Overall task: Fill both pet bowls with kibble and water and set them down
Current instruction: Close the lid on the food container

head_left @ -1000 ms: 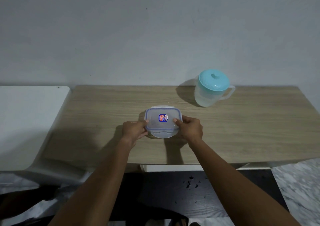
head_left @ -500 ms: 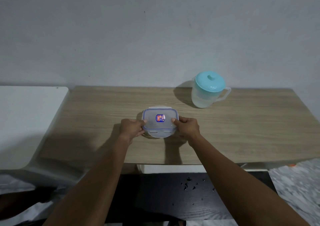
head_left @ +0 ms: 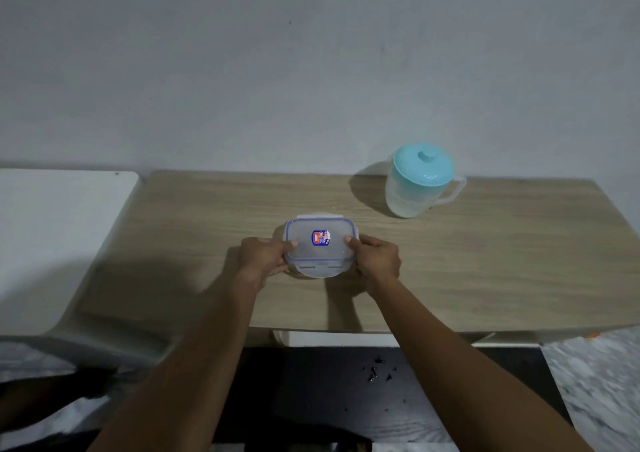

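Head view: we see a small clear plastic container (head_left: pixel 320 247) with a blue-rimmed lid and a red-and-blue sticker at the middle of a wooden table (head_left: pixel 485 261), toward its near edge. Our left hand (head_left: pixel 261 256) grips the container's left side and our right hand (head_left: pixel 377 259) grips its right side. Each thumb lies on the lid and the fingers curl round the wall below. A latch flap shows at the near edge and another at the far edge. The lid is cloudy, so we cannot tell what is inside, and it may be resting on the table or held just above it. A translucent pitcher (head_left: pixel 419 183) with a turquoise lid stands upright well apart, at the back right by the wall, handle pointing right. A white surface (head_left: pixel 52 244) adjoins the table on the left. Dark specks (head_left: pixel 377 375) lie on the black floor below.
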A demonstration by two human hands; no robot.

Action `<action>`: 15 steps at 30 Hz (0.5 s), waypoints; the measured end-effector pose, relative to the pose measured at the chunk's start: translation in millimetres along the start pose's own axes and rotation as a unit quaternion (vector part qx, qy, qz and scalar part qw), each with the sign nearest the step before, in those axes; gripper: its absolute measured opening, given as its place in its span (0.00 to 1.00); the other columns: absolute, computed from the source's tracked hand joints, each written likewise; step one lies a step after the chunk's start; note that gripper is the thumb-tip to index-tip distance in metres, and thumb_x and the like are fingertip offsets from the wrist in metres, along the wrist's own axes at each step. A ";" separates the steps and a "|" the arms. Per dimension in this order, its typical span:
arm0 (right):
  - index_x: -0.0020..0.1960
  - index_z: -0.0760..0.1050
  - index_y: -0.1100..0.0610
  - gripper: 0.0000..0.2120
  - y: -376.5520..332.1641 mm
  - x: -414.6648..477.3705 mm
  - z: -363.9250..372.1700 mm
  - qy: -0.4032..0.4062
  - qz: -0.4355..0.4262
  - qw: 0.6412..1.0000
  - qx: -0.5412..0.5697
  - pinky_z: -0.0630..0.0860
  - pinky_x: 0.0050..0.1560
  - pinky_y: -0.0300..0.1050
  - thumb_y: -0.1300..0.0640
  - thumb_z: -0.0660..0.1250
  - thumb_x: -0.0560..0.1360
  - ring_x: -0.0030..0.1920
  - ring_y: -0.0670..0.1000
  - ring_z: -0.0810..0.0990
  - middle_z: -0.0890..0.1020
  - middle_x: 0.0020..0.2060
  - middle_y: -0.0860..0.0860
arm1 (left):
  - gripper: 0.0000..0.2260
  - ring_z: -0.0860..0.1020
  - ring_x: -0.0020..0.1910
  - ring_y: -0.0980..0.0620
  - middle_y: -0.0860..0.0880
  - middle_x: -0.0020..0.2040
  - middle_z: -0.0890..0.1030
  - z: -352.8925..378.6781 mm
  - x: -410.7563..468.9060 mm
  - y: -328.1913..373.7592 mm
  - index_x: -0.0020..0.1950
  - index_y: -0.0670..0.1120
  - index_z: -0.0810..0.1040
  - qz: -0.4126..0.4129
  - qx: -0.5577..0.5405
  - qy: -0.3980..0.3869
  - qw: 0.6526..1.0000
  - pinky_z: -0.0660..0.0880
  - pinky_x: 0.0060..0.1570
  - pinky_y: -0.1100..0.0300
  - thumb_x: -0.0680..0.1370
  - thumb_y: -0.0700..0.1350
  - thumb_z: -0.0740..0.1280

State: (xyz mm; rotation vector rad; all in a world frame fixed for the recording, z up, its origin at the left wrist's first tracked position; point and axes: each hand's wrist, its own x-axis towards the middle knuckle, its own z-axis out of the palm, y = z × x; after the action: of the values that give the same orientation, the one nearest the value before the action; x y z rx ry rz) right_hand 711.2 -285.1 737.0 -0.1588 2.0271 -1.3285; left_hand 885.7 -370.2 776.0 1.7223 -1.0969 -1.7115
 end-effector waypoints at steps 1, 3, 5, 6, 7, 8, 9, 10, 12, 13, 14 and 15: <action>0.55 0.87 0.49 0.27 1.2 0.0 0.4 -0.005 0.003 1.000 -0.011 0.84 0.54 0.60 0.41 0.81 0.59 0.44 0.58 0.86 0.89 0.45 0.52 | 0.09 0.81 0.45 0.41 0.35 0.47 0.81 -0.1 -1.4 -0.9 0.40 0.38 0.77 0.000 -0.002 0.003 1.000 0.82 0.42 0.54 0.71 0.37 0.77; 0.56 0.87 0.49 0.27 4.3 1.8 0.7 -0.011 0.002 1.000 -0.017 0.84 0.54 0.59 0.40 0.81 0.59 0.40 0.55 0.83 0.89 0.44 0.52 | 0.09 0.81 0.47 0.40 0.34 0.49 0.81 0.1 -2.5 -2.5 0.41 0.38 0.77 0.003 -0.011 0.000 1.000 0.82 0.41 0.55 0.71 0.37 0.77; 0.53 0.87 0.49 0.27 2.8 2.7 -0.8 -0.010 0.015 1.000 -0.017 0.84 0.53 0.58 0.39 0.81 0.57 0.41 0.55 0.84 0.89 0.44 0.51 | 0.09 0.81 0.47 0.40 0.34 0.50 0.81 0.6 -2.3 -1.7 0.44 0.37 0.78 0.003 -0.017 -0.007 1.000 0.81 0.37 0.59 0.71 0.37 0.77; 0.50 0.88 0.50 0.24 0.3 3.4 -2.5 -0.014 0.030 0.999 -0.016 0.84 0.50 0.56 0.40 0.82 0.58 0.39 0.55 0.83 0.88 0.42 0.52 | 0.09 0.81 0.47 0.40 0.33 0.51 0.82 1.0 -1.6 -0.7 0.45 0.36 0.78 0.002 -0.016 -0.009 1.000 0.81 0.36 0.60 0.71 0.37 0.77; 0.45 0.87 0.52 0.19 -3.1 4.0 -4.3 -0.023 0.057 0.998 -0.012 0.83 0.44 0.53 0.43 0.83 0.60 0.36 0.55 0.81 0.86 0.38 0.53 | 0.09 0.82 0.46 0.40 0.33 0.51 0.82 1.3 -1.7 0.6 0.45 0.36 0.78 0.002 -0.013 -0.007 1.000 0.81 0.35 0.61 0.71 0.37 0.77; 0.39 0.84 0.54 0.15 -5.1 5.0 -5.7 -0.036 0.089 0.995 -0.009 0.78 0.35 0.49 0.45 0.84 0.61 0.31 0.54 0.77 0.82 0.33 0.54 | 0.09 0.82 0.44 0.41 0.34 0.51 0.81 1.1 -2.6 1.3 0.44 0.37 0.78 0.002 -0.012 -0.007 1.000 0.81 0.34 0.62 0.71 0.36 0.77; 0.34 0.79 0.54 0.17 -4.0 8.3 -7.1 -0.052 0.113 0.992 -0.008 0.72 0.30 0.47 0.47 0.84 0.62 0.26 0.53 0.72 0.78 0.28 0.54 | 0.08 0.82 0.42 0.43 0.34 0.50 0.81 1.1 -3.9 1.3 0.44 0.37 0.78 0.001 -0.013 -0.006 1.000 0.81 0.33 0.63 0.71 0.36 0.77; 0.31 0.74 0.55 0.20 -3.1 10.9 -8.6 -0.064 0.123 0.990 -0.006 0.67 0.27 0.45 0.48 0.85 0.61 0.23 0.52 0.69 0.75 0.25 0.54 | 0.08 0.81 0.40 0.45 0.35 0.50 0.81 1.5 -4.9 1.6 0.44 0.37 0.79 0.000 -0.016 -0.006 1.000 0.81 0.32 0.63 0.71 0.36 0.77; 0.29 0.73 0.55 0.22 -1.6 13.1 -8.9 -0.073 0.115 0.991 -0.010 0.65 0.27 0.45 0.48 0.85 0.59 0.22 0.52 0.67 0.75 0.25 0.55 | 0.09 0.81 0.39 0.46 0.35 0.49 0.81 1.5 -4.7 1.2 0.45 0.37 0.79 0.000 -0.017 -0.005 1.000 0.80 0.31 0.64 0.71 0.37 0.77; 0.28 0.74 0.55 0.21 -1.5 13.1 -8.2 -0.067 0.107 0.992 -0.015 0.67 0.28 0.46 0.47 0.85 0.59 0.23 0.54 0.69 0.76 0.27 0.56 | 0.09 0.81 0.39 0.46 0.36 0.49 0.81 1.5 -3.8 2.3 0.44 0.37 0.79 -0.001 -0.016 -0.004 1.000 0.81 0.31 0.64 0.71 0.37 0.77; 0.27 0.75 0.56 0.21 -2.4 12.7 -7.3 -0.060 0.095 0.993 -0.025 0.68 0.30 0.48 0.47 0.84 0.60 0.24 0.55 0.71 0.77 0.29 0.56 | 0.08 0.81 0.40 0.45 0.35 0.50 0.81 1.5 -2.7 3.2 0.44 0.37 0.78 -0.001 -0.014 -0.003 1.000 0.81 0.32 0.63 0.71 0.37 0.77; 0.24 0.75 0.57 0.22 -1.5 11.8 -7.1 -0.059 0.081 0.994 -0.036 0.70 0.32 0.49 0.47 0.83 0.63 0.26 0.55 0.71 0.77 0.29 0.56 | 0.08 0.82 0.42 0.44 0.35 0.50 0.81 0.8 -3.1 3.7 0.43 0.37 0.78 -0.002 -0.008 -0.001 1.000 0.82 0.33 0.62 0.71 0.37 0.77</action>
State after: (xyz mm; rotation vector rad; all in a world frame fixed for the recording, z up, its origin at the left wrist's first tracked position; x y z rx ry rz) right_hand 697.7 -285.8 734.2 -0.1014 1.9455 -1.1196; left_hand 884.6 -369.7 780.8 1.7146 -1.0779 -1.7215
